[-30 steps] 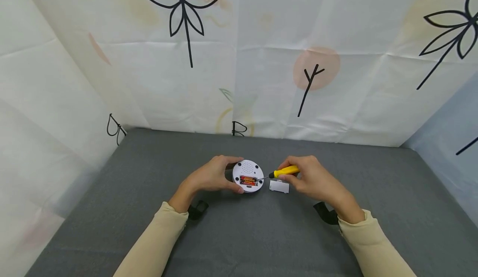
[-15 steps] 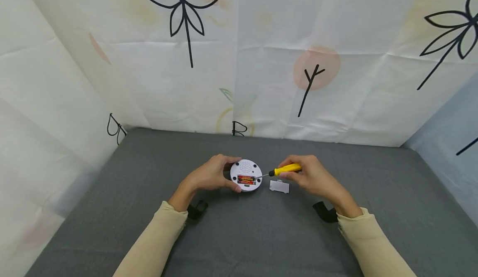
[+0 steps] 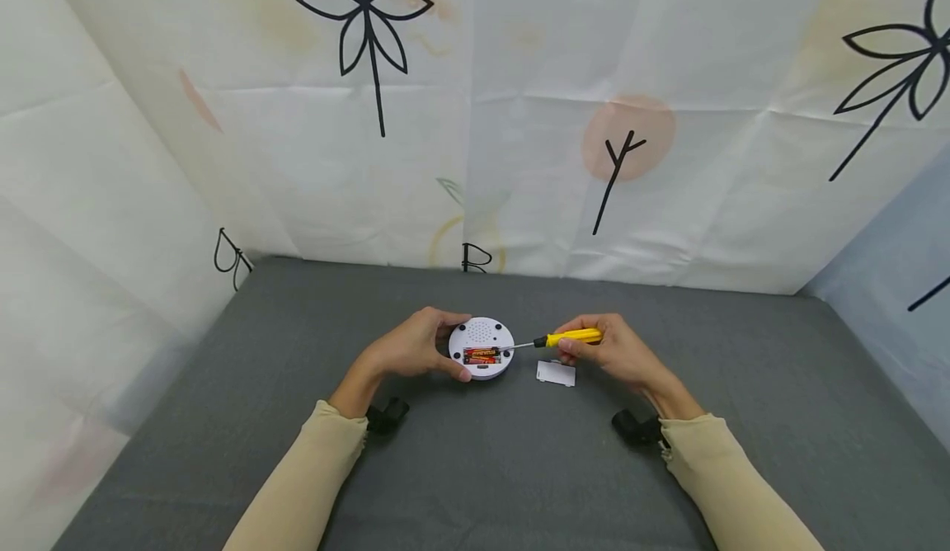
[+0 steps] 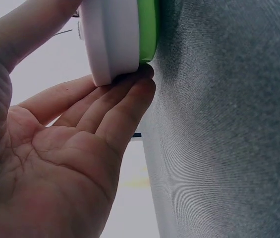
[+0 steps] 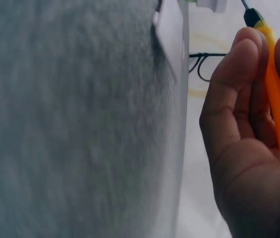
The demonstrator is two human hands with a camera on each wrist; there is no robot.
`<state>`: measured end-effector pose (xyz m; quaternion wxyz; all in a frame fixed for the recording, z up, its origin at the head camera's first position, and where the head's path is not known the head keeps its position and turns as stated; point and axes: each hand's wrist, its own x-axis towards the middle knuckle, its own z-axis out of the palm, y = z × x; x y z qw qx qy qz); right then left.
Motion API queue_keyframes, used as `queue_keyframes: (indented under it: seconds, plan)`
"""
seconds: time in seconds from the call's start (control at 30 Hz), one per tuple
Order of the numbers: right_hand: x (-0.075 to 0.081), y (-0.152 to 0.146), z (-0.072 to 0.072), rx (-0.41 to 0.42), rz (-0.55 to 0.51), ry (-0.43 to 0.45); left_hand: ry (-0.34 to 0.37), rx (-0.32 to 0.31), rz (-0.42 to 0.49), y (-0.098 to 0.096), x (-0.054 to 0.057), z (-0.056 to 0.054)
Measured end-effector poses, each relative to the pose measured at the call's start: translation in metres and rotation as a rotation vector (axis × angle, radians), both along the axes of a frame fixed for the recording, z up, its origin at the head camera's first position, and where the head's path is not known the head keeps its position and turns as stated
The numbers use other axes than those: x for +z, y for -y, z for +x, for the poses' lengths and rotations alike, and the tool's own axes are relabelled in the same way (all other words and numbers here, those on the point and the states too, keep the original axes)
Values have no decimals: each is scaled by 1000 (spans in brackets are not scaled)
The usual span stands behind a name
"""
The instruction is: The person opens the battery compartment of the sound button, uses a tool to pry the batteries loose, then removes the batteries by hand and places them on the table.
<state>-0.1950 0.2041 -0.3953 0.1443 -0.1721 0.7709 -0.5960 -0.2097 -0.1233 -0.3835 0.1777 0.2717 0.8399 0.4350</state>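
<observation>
1. From the near side, a hand could pass over the gray cloth (image 3: 490, 468) between the left sleeve (image 3: 304, 477) and the right sleeve (image 3: 731, 481).
2. The left hand (image 3: 404, 345) blocks the left side of the round white device (image 3: 481, 333).
3. On its right, the yellow screwdriver (image 3: 579, 336), held by the right hand (image 3: 612, 355), bars the way; the white cover (image 3: 555, 373) lies just nearer.
4. Beyond the device, a passage runs left to right, bounded by the far printed curtain (image 3: 534, 56).
</observation>
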Motion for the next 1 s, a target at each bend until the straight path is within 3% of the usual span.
queue_keyframes:
  seconds: [0.23,0.6,0.8,1.0]
  plan:
    - [2,0,2,-15,-1,7,7,-3,9,0,2,0]
    - [14,-4,4,-64,106,-94,22,25,9,-2,0,-1]
    - [18,-12,4,-189,136,-125,24,39,6,-3,-1,0]
    - [22,-27,1,-357,299,-168,22,47,-12,-3,-1,0]
